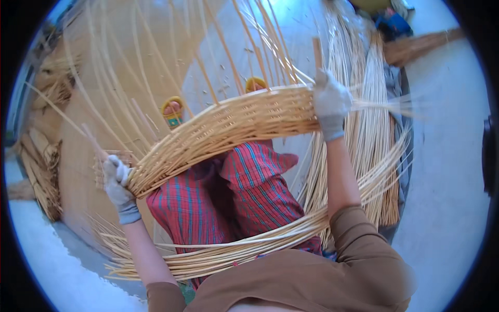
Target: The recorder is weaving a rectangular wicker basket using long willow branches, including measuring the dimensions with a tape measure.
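Note:
A curved woven wicker panel [234, 125] arches above my knees, with long upright stakes [223, 41] rising from its far edge. My left hand [118, 184], in a pale work glove, is closed on the panel's left end, next to a thick rod [93, 140] that slants up and away. At the other end, my right hand [331, 101], also gloved, grips the panel's right edge near a thick upright rod [317, 52]. Thin strands [379, 105] fan out, blurred, to the right of this hand.
A bundle of long peeled canes [260, 239] lies across my lap. More canes [369, 135] are heaped on the floor to the right. Brown fibre bundles [39, 166] lie far left, and a brown sheaf [421, 47] at the upper right. Cut scraps dot the floor near my yellow sandals [173, 110].

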### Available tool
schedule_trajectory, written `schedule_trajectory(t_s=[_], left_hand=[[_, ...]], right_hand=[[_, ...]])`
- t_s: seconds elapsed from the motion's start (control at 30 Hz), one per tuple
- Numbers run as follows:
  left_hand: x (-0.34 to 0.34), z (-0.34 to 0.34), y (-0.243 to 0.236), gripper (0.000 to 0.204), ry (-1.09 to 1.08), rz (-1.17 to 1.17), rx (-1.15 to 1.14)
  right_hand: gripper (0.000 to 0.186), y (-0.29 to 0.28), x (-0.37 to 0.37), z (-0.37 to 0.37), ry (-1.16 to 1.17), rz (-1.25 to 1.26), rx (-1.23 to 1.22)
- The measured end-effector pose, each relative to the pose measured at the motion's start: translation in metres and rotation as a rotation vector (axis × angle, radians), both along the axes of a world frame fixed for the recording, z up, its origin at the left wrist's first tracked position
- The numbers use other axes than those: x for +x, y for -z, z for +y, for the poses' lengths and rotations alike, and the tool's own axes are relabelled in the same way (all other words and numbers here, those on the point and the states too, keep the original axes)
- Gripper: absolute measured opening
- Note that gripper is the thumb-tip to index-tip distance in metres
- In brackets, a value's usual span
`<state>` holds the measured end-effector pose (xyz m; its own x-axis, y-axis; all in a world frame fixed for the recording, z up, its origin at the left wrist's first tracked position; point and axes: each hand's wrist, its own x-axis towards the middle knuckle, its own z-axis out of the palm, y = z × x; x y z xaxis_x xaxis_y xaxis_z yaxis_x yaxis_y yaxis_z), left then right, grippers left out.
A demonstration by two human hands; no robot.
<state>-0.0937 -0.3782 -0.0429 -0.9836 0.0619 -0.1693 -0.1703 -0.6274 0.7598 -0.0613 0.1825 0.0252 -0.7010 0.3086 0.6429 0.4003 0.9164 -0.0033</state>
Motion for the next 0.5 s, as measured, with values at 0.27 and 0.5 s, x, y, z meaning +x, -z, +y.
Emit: schedule_trajectory(t_s=[0.27,0.5], left_hand=[[-0.022,0.003,0.006,0.031,-0.115,0.090,-0.444],[-0.017,0.015,0.005,0.046,-0.208,0.075,-0.507]], right_hand=[[0.027,-0.015,-0.026,0.001,-0.091,-0.123,-0.112],[0.084,-0.036,0.003,0.034,-0.480,-0.196,-0.349]])
